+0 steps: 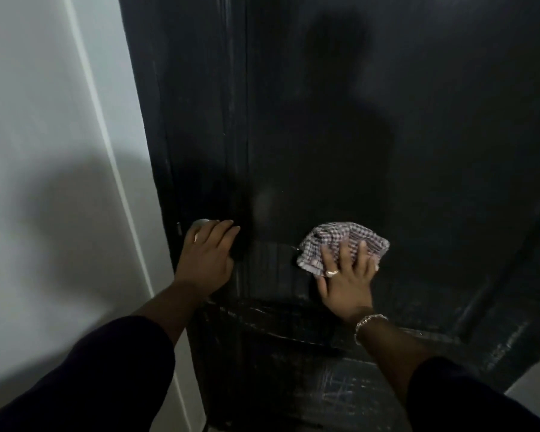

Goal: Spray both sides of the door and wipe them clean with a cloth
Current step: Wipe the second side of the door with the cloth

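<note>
A black panelled door [340, 120] fills most of the head view. My left hand [206, 260] grips the round metal door knob [201, 224] near the door's left edge; only the knob's top shows above my fingers. My right hand [346, 275] presses a checked cloth [334, 241] flat against the door's middle panel, fingers spread over the cloth's lower part. A ring and a bracelet are on that hand and wrist. No spray bottle is in view.
A white wall [44, 151] with a pale frame strip [106, 145] runs down the left. Pale floor [536, 381] shows at the lower right past the door's bottom corner. The door's lower rail is scuffed and streaked.
</note>
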